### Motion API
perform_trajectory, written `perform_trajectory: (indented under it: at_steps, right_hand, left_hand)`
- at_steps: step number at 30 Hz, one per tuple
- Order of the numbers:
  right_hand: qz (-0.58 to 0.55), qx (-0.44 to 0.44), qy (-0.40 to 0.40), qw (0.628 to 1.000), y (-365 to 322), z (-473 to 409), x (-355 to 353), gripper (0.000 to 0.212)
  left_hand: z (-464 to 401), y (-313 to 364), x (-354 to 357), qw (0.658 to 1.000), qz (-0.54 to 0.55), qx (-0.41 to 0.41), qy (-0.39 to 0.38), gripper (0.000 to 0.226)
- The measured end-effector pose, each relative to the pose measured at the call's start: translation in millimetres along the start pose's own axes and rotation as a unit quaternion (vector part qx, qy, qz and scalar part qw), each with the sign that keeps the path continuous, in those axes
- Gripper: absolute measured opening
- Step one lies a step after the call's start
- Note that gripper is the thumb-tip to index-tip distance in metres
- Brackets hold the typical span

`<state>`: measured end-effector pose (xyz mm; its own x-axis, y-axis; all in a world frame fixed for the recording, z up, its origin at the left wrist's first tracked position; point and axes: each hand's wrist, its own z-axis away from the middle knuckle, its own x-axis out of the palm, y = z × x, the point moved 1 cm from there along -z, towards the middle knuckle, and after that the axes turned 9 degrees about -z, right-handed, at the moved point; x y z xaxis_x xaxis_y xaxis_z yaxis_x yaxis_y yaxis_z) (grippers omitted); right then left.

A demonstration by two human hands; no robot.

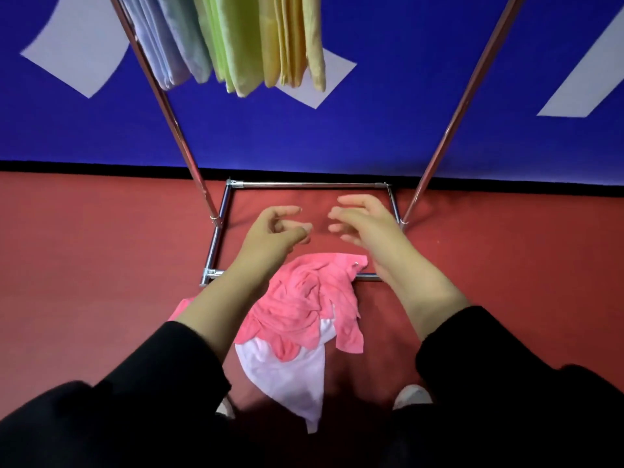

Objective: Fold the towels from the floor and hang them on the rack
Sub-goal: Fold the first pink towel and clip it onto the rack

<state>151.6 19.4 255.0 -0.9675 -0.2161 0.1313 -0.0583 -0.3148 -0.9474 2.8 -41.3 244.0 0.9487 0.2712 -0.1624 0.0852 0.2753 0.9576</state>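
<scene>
A crumpled pink towel of soft terry lies heaped over a smooth white towel on the red floor, at the chrome tube rack's base. Folded pastel towels hang above. Left hand and right hand hover beyond the heap, fingers loosely curled, holding nothing.

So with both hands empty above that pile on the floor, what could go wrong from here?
1. The pink towels lie crumpled together over the white towel; grabbing one may drag others up with it.
2. The pile's far edge lies over the rack's base bar, so a lifted towel could catch there.
3. The left hand and right hand hover beyond the pile, so they must come back to reach it.
</scene>
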Motion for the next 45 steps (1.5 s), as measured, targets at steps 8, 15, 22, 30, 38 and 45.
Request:
perform_trajectory:
  at_steps: [8,15,22,30,38,45]
  right_hand:
    - [0.030,0.066,0.031,0.997,51.5,-90.8,-25.5,0.026]
    - [0.061,0.144,0.046,0.987,133.3,-136.6,-43.8,0.016]
    - [0.141,0.234,0.067,0.960,251.0,-138.7,-81.4,0.012]
    - [0.211,0.211,0.059,0.953,301.9,-150.8,-83.4,0.052]
    - [0.230,0.269,0.021,0.935,327.7,-151.6,-92.4,0.057]
    - [0.236,0.252,0.030,0.938,341.2,-151.9,-94.6,0.090]
  left_hand:
    - [-70.1,-71.0,12.7,0.997,-0.047,-0.061,-0.021,0.033]
    - [-106.4,-161.2,15.4,0.988,-0.092,-0.123,-0.001,0.028]
    - [-110.8,-255.5,19.4,0.963,-0.191,-0.182,-0.055,0.031]
    - [-125.5,-304.9,40.5,0.928,-0.329,-0.123,-0.128,0.051]
    - [-113.9,-321.6,32.7,0.816,-0.526,-0.122,-0.207,0.068]
    - [-106.8,-316.3,27.7,0.798,-0.566,-0.087,-0.190,0.040]
